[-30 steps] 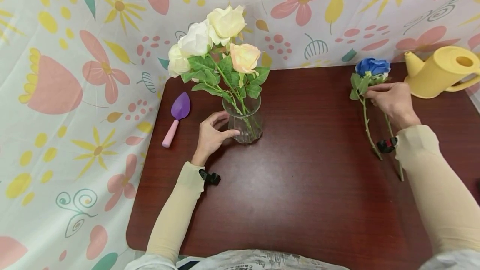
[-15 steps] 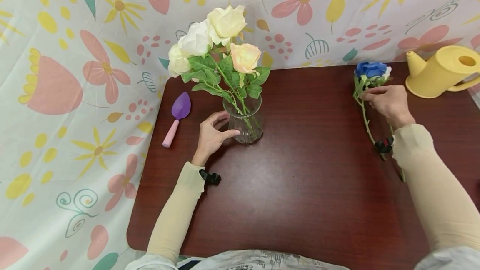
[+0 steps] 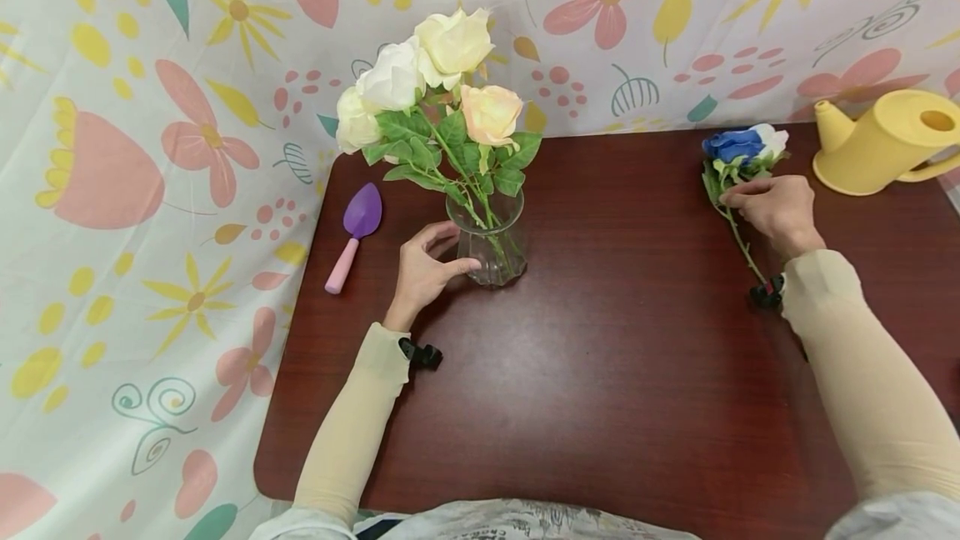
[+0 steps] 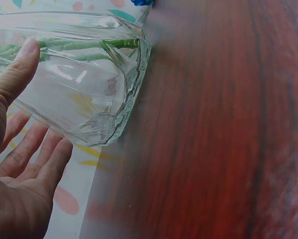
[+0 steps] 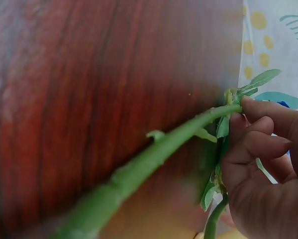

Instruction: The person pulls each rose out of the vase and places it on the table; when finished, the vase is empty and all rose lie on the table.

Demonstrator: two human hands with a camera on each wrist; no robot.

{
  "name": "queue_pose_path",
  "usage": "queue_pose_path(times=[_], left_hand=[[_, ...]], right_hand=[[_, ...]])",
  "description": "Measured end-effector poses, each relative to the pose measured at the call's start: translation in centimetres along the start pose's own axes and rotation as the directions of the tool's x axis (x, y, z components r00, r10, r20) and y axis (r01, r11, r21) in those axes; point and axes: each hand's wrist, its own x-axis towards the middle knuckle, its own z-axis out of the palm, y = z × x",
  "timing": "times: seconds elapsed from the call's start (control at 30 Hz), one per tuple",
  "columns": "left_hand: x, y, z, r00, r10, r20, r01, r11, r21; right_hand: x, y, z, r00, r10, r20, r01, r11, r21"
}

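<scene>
My left hand (image 3: pixel 423 273) holds the side of a clear glass vase (image 3: pixel 491 261), thumb in front and fingers behind. White and cream roses (image 3: pixel 392 77) and a peach rose (image 3: pixel 491 115) stand in it, leaning left. In the left wrist view, the thumb overlaps the vase (image 4: pixel 104 84) and the fingertips are right at its lower side. At the far right, my right hand (image 3: pixel 780 211) pinches the stem of a blue rose (image 3: pixel 731 145) between thumb and forefinger. The green stem (image 5: pixel 153 154) runs back toward the wrist. A white rose (image 3: pixel 771 140) lies right beside the blue one.
A yellow watering can (image 3: pixel 870 148) stands at the back right corner. To the left of the vase lies a trowel with a purple blade (image 3: pixel 363 211) and pink handle. Flower-patterned cloth (image 3: pixel 225 190) borders the dark wooden table (image 3: pixel 600 373) at left and back.
The blue rose's head has tipped left and slightly down, showing more of the white rose. My right hand has shifted slightly left and down with the stem. The left hand and vase stay put.
</scene>
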Motion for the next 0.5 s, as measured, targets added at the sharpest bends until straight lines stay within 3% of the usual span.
queue_pose_path(times=[0.5], left_hand=[[0.09,-0.09,0.04,1.0,0.026,-0.002,-0.026,1.0,-0.014]], right_hand=[[-0.61,-0.19,0.13,0.999,-0.006,-0.036,0.005,0.999,-0.038]])
